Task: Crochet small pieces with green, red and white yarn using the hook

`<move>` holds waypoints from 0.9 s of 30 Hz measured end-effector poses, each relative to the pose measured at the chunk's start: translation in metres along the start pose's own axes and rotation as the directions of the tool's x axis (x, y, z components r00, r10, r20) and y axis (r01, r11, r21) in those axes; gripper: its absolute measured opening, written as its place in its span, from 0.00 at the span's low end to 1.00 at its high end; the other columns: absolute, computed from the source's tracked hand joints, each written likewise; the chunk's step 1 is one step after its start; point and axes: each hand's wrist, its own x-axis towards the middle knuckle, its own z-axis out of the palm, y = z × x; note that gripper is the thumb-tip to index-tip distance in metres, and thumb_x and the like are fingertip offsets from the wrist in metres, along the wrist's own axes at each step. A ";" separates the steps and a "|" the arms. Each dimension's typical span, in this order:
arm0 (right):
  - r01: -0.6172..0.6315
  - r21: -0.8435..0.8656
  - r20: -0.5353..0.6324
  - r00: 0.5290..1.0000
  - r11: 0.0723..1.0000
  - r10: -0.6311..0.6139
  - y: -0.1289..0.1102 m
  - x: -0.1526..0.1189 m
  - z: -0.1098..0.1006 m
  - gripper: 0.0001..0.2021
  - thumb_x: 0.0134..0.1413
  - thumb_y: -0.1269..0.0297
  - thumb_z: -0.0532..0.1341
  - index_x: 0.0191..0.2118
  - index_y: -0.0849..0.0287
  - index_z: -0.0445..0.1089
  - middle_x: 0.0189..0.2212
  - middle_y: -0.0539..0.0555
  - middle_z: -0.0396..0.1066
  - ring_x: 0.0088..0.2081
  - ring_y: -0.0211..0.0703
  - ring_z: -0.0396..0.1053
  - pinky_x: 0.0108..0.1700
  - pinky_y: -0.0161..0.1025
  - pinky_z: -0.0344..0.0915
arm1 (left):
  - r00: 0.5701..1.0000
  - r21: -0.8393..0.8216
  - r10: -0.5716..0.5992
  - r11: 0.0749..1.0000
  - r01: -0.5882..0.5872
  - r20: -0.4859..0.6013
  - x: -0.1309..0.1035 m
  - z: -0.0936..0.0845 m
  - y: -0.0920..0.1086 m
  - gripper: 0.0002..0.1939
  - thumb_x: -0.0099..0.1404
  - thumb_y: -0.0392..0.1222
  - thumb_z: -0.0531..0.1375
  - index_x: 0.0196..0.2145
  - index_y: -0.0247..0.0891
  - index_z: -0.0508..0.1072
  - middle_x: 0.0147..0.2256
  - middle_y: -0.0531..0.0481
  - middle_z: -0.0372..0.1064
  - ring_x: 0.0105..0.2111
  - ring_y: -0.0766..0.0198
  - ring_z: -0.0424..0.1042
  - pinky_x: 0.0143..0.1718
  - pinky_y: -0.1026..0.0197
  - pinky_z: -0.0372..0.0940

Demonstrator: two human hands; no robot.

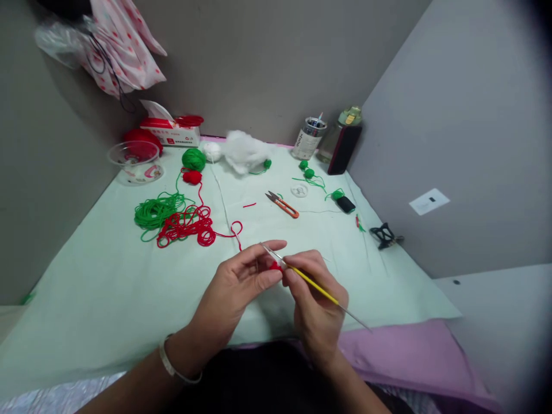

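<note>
My left hand (233,284), with a bracelet on its wrist, pinches a small red and white crocheted piece (276,265) near the table's front edge. In my right hand (317,299) is a crochet hook (317,286) with a yellow grip, its metal tip at the top of the piece. The fingertips of both hands nearly meet around the piece and hide part of it. White yarn (222,192) runs from a white ball (212,152) down toward my left hand. Loose red yarn (185,225) lies tangled beside a green yarn pile (157,211).
Orange-handled snips (282,205) lie mid-table. Behind are white stuffing (245,150), a green ball (194,159), a tissue box (172,133) and a plastic tub (140,167). At the right stand a can (307,142), a bottle (330,141) and a dark phone (345,149).
</note>
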 end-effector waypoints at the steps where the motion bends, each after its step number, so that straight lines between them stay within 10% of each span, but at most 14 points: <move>1: -0.010 0.028 0.005 1.000 1.000 0.010 0.000 0.000 -0.001 0.10 0.64 0.70 0.66 0.45 0.48 0.81 0.35 0.50 0.74 0.35 0.37 0.71 0.35 0.36 0.69 | 1.000 -0.029 -0.005 1.000 0.005 -0.007 0.000 0.000 0.001 0.18 0.63 0.42 0.73 0.50 0.51 0.83 0.33 0.56 0.73 0.33 0.71 0.71 0.39 0.69 0.67; 8: -0.087 0.192 0.055 0.995 0.978 0.078 0.002 0.005 -0.005 0.09 0.70 0.66 0.60 0.45 0.50 0.79 0.35 0.49 0.71 0.33 0.36 0.72 0.37 0.37 0.69 | 0.999 -0.069 -0.043 0.997 0.042 -0.009 0.001 -0.004 0.003 0.22 0.62 0.39 0.73 0.54 0.50 0.81 0.34 0.56 0.72 0.25 0.76 0.69 0.32 0.69 0.65; 16: 0.020 -0.037 0.143 0.990 0.999 -0.014 -0.005 0.012 -0.010 0.10 0.66 0.69 0.64 0.46 0.48 0.81 0.41 0.52 0.79 0.44 0.44 0.74 0.46 0.42 0.71 | 0.996 -0.052 -0.081 0.995 0.082 0.023 -0.001 -0.004 0.004 0.27 0.61 0.38 0.73 0.57 0.51 0.79 0.38 0.54 0.71 0.23 0.75 0.70 0.29 0.67 0.68; 27: -0.270 0.396 0.147 0.962 0.878 0.230 -0.005 0.018 -0.006 0.08 0.67 0.60 0.63 0.38 0.54 0.79 0.34 0.51 0.78 0.29 0.36 0.70 0.34 0.36 0.69 | 0.997 -0.097 -0.074 0.992 0.075 0.014 -0.003 -0.004 0.008 0.19 0.63 0.40 0.72 0.52 0.49 0.82 0.37 0.55 0.69 0.21 0.75 0.70 0.22 0.69 0.68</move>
